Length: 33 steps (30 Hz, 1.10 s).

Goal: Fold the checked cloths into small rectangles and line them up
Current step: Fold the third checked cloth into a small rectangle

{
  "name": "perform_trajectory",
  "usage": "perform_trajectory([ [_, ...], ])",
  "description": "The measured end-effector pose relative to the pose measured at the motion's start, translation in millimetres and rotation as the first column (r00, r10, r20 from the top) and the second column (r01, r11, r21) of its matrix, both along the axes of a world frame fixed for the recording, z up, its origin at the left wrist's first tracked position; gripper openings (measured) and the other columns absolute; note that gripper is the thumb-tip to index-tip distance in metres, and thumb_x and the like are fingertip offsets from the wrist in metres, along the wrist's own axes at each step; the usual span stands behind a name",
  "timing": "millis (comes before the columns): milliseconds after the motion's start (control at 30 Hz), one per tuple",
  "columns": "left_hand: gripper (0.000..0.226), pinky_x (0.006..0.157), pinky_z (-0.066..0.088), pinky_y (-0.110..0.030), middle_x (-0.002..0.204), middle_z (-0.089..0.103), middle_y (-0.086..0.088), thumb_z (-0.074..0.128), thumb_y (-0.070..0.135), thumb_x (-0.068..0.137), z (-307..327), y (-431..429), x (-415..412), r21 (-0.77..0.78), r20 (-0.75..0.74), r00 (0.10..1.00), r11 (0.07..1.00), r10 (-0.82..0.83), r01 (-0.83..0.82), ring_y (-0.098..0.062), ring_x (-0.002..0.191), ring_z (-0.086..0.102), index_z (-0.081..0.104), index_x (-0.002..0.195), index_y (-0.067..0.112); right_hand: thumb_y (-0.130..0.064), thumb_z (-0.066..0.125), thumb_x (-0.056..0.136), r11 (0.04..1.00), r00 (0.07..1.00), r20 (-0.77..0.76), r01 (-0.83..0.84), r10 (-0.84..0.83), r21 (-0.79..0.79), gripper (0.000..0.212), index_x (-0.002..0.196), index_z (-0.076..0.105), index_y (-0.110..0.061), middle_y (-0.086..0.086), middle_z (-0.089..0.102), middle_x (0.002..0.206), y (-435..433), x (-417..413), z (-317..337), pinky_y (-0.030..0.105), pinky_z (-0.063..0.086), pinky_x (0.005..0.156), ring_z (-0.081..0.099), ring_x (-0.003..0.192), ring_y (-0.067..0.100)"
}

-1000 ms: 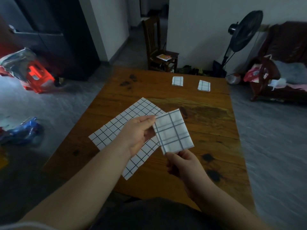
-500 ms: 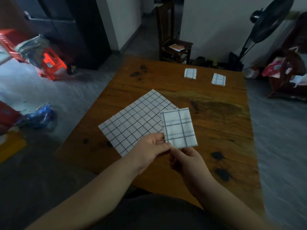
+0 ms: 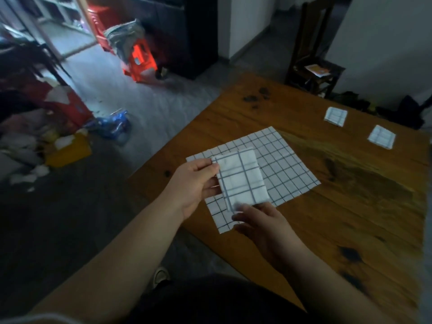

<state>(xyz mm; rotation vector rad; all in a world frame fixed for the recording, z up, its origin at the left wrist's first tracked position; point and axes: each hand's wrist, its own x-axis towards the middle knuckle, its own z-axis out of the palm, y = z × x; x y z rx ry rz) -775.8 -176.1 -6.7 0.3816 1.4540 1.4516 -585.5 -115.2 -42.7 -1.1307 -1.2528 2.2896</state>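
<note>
A: The left hand (image 3: 198, 185) and the right hand (image 3: 259, 220), what do they hold?
B: Both are on one folded cloth (image 3: 240, 178), a small checked rectangle lifted a little above the bench (image 3: 350, 206). The left hand grips its left edge, with the thumb on top and the other fingers curled below.
A: And the right one?
B: It is at the lower edge of the same cloth. This part is blurred, but it seems that the fingertips pinch the bottom corner.
A: Where are the other cloths?
B: Directly under the folded cloth, an open cloth (image 3: 285, 164) lies flat on the bench, turned at an angle to the bench edge. At the far side are two more folded ones, well apart from the hands: the far left rectangle (image 3: 336, 116) and the far right rectangle (image 3: 381, 136), near each other but not touching.
A: Anything beyond the bench?
B: A dark wooden chair (image 3: 313, 66) behind the far edge, and a red stool (image 3: 140, 61) on the floor at the left.
</note>
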Motion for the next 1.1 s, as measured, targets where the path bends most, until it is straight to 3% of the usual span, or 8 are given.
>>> perform_trajectory([
  [67,0.023,0.084,0.059,-0.040,0.110,0.076,-0.011,0.057,0.011,0.101,0.1,-18.8,-20.6,-0.011,0.035,0.997,0.997,0.071,-0.071,-0.025,0.104,0.074,0.066,0.122,0.009,-0.024,0.067,0.091,0.996,0.995,-0.083,-0.062,0.056,-0.071,0.040,0.126,0.062,-0.005,0.013,0.072,0.117,5.2,-17.1,4.5,0.040,0.058,0.092,0.070,0.109,0.029],
  [200,0.022,0.077,0.062,-0.038,0.106,0.077,-0.012,0.060,0.008,0.099,-5.3,-61.3,-60.5,-0.037,0.032,0.975,0.975,0.220,-0.219,-0.027,0.100,0.075,0.067,0.119,0.007,-0.036,0.057,0.100,0.973,0.970,-0.077,-0.231,0.231,0.016,0.042,0.133,0.063,-0.010,0.016,0.068,0.127,-1.0,-67.4,12.0,0.049,0.052,0.105,0.065,0.118,0.033],
  [367,0.015,0.076,0.062,-0.042,0.102,0.077,-0.015,0.059,0.005,0.099,-9.7,-128.7,-116.5,-0.051,-0.044,0.953,0.952,0.300,-0.302,-0.029,0.089,0.074,0.071,0.108,0.008,-0.034,0.057,0.099,0.936,0.946,0.061,-0.324,0.319,0.136,0.029,0.119,0.068,-0.016,0.006,0.076,0.112,-47.1,-157.8,26.9,0.044,0.058,0.092,0.073,0.105,0.024],
  [500,0.016,0.072,0.062,-0.040,0.101,0.078,-0.012,0.060,0.009,0.100,-12.7,-200.0,-179.5,-0.057,-0.144,0.932,0.937,0.334,-0.344,-0.028,0.089,0.076,0.072,0.108,0.011,-0.031,0.060,0.099,0.844,0.896,0.217,-0.439,0.387,0.307,0.017,0.105,0.073,-0.021,-0.004,0.078,0.099,-102.3,-235.6,27.8,0.045,0.059,0.090,0.075,0.094,0.016],
  [633,0.016,0.065,0.060,-0.031,0.099,0.078,-0.009,0.058,0.012,0.101,-15.5,-272.3,-243.7,-0.055,-0.101,0.906,0.907,0.412,-0.418,-0.025,0.088,0.076,0.071,0.112,0.012,-0.029,0.061,0.100,0.773,0.870,0.266,-0.491,0.415,0.401,0.015,0.106,0.073,-0.023,-0.008,0.078,0.098,-164.1,-315.9,25.7,0.036,0.060,0.083,0.075,0.091,0.012],
  [867,0.008,0.063,0.057,-0.030,0.087,0.074,-0.004,0.065,0.017,0.097,-27.8,-379.2,-328.8,-0.133,-0.046,0.869,0.859,0.492,-0.494,-0.015,0.073,0.070,0.070,0.101,0.013,-0.023,0.059,0.101,0.796,0.871,0.162,-0.490,0.464,0.354,0.017,0.110,0.072,-0.016,0.002,0.078,0.101,-258.0,-445.1,16.9,0.037,0.062,0.082,0.075,0.094,0.018],
  [1100,0.004,0.065,0.060,-0.031,0.089,0.076,-0.002,0.066,0.013,0.096,-32.6,-423.5,-402.0,-0.102,-0.201,0.784,0.783,0.588,-0.613,-0.016,0.079,0.071,0.068,0.099,0.012,-0.020,0.058,0.102,0.769,0.824,0.131,-0.562,0.551,0.303,0.016,0.109,0.071,-0.013,0.004,0.078,0.099,-297.1,-534.1,-1.0,0.036,0.060,0.077,0.075,0.094,0.022],
])
